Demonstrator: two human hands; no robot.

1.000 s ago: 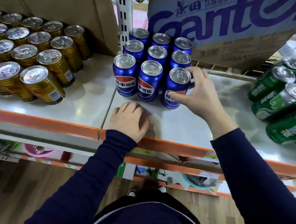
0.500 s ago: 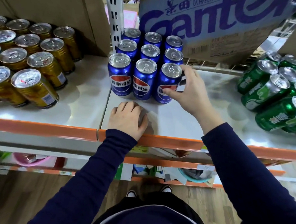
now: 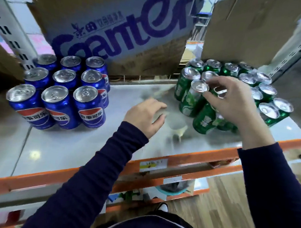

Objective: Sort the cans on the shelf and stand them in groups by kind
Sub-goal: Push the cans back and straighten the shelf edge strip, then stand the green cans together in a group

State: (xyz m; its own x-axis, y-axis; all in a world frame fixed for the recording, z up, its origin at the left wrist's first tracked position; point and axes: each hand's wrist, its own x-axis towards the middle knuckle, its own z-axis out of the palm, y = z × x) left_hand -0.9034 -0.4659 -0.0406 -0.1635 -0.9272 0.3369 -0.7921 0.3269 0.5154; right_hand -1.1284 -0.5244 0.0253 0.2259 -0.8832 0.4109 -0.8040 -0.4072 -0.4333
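Note:
Several blue cola cans (image 3: 63,91) stand upright in a tidy three-by-three block at the left of the grey shelf (image 3: 74,144). A looser cluster of green cans (image 3: 263,96) fills the right end. My right hand (image 3: 233,103) is over the front of that cluster, thumb and fingers curled around the top of one green can (image 3: 205,119); it hides the cans beneath it. My left hand (image 3: 146,117) rests on the bare shelf between the two groups, fingers loosely curled, holding nothing.
A printed cardboard box (image 3: 116,23) stands behind the blue cans and a plain cardboard sheet (image 3: 248,28) behind the green ones. A slotted upright (image 3: 11,35) is at the far left. The shelf's orange front edge (image 3: 187,158) runs below my arms.
My right hand left the front-right blue can and swung right onto the green cans. My left hand slid right along the shelf. The view turned right, so the gold cans dropped out of sight.

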